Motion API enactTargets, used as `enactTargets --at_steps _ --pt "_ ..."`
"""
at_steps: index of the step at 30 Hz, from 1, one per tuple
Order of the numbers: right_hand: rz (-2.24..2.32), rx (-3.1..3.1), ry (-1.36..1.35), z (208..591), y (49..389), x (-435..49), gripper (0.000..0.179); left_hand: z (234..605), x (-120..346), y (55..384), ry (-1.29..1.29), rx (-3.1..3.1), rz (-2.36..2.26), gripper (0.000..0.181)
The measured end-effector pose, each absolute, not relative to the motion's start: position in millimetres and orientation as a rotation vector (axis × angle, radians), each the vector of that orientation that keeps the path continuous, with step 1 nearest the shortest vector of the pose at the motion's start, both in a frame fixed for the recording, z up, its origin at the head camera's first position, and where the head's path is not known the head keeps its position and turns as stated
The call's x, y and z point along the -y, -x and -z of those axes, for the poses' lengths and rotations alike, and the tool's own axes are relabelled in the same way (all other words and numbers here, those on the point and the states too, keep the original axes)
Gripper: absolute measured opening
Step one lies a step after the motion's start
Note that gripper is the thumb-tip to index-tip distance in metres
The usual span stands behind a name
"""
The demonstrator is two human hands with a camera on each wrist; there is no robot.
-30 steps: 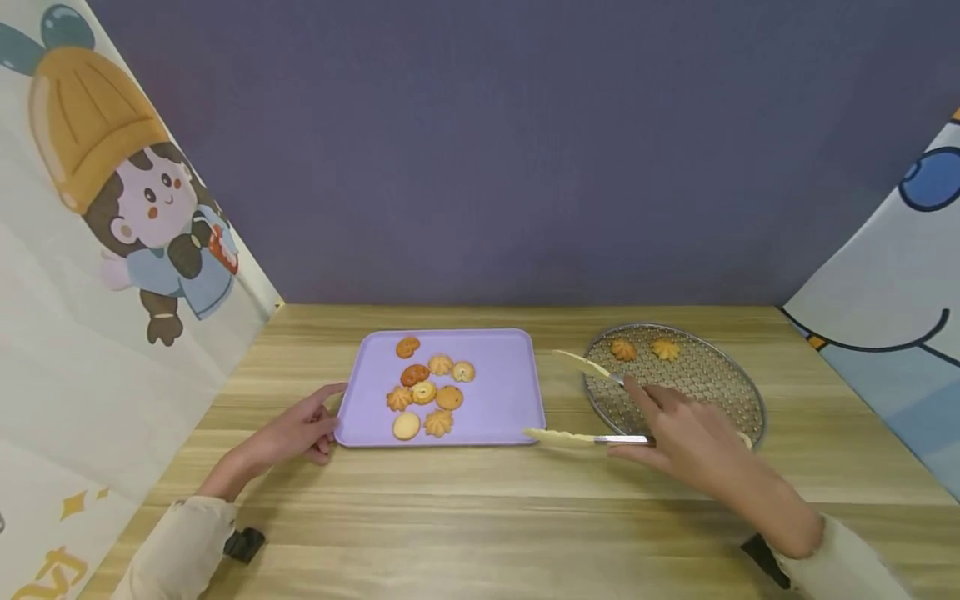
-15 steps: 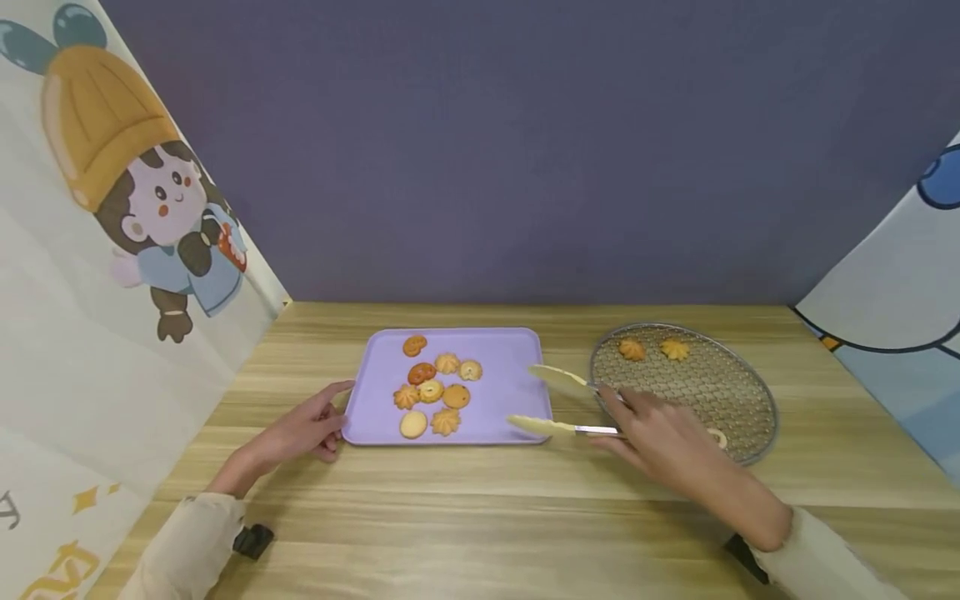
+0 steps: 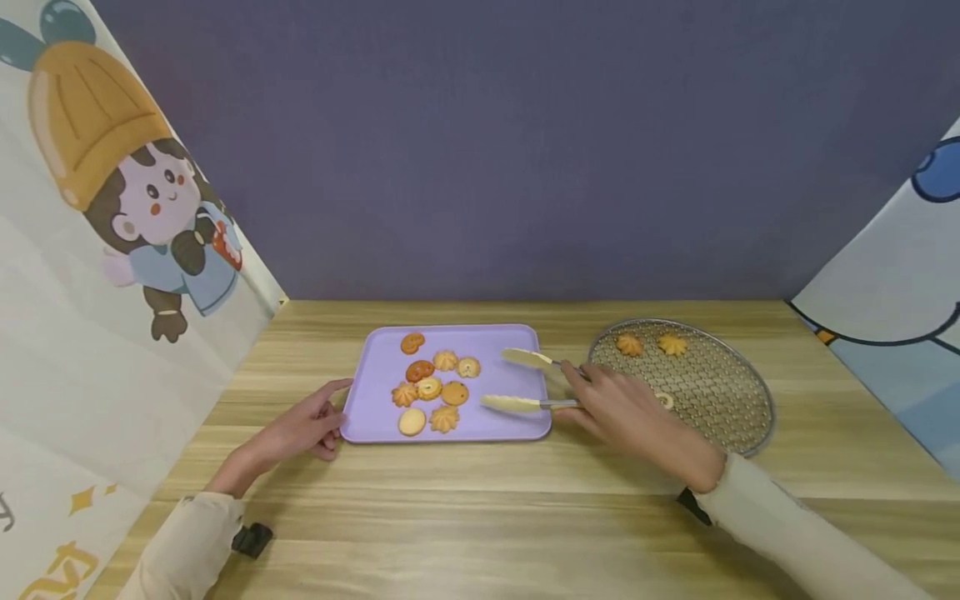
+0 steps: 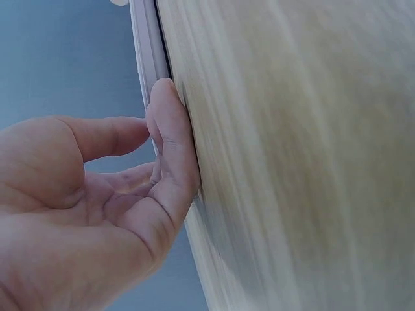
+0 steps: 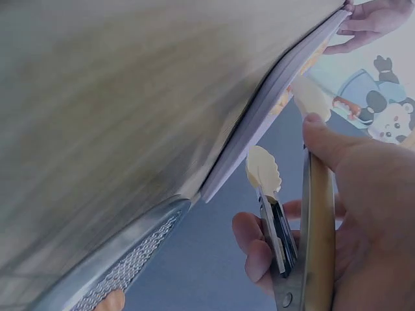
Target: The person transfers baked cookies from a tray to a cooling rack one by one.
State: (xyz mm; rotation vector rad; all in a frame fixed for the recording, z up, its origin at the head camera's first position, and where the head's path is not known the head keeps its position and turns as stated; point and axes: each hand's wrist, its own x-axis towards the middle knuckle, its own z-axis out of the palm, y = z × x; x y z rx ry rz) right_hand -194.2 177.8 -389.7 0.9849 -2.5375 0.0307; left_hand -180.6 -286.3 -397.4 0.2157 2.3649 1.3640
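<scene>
My right hand (image 3: 618,410) grips a pair of tongs (image 5: 319,233) with metal arms and cream scalloped tips. The tips stand apart over the right part of the lilac tray (image 3: 510,429), nothing between them. A pale ring (image 3: 664,400) at the tongs' back end shows behind the hand. Several cookies lie on the tray's left and middle, among them a star-shaped one (image 3: 444,418), a round pale one (image 3: 412,422) and a dotted round one (image 3: 454,393). At the tray's left edge, my left hand (image 3: 300,429) pinches the rim between thumb and curled fingers.
Right of the tray lies an oval metal mesh rack (image 3: 712,400), bearing a browner cookie (image 3: 628,344) and a golden star-shaped cookie (image 3: 672,344). A dark wall (image 3: 525,167) rises behind the wooden table (image 3: 465,517); printed cloth (image 3: 45,375) hangs at the sides.
My right hand has moved left from beside the rack, carrying the tongs' tips over the tray. The gap between the tips has narrowed. The left hand and the cookies have stayed put.
</scene>
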Motion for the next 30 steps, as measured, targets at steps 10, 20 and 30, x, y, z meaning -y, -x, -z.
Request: enactTargets --at_steps 10,20,30 --pt "-0.100 2.579 -1.018 394 221 -161 0.069 401 287 183 -0.186 -2.385 -1.347 0.060" --pt "-0.275 2.790 -0.986 387 238 -137 0.061 400 288 182 -0.184 -2.387 -1.349 0.061" --pt "-0.379 2.919 -0.930 384 238 -131 0.059 399 284 180 -0.203 -2.386 -1.364 0.062"
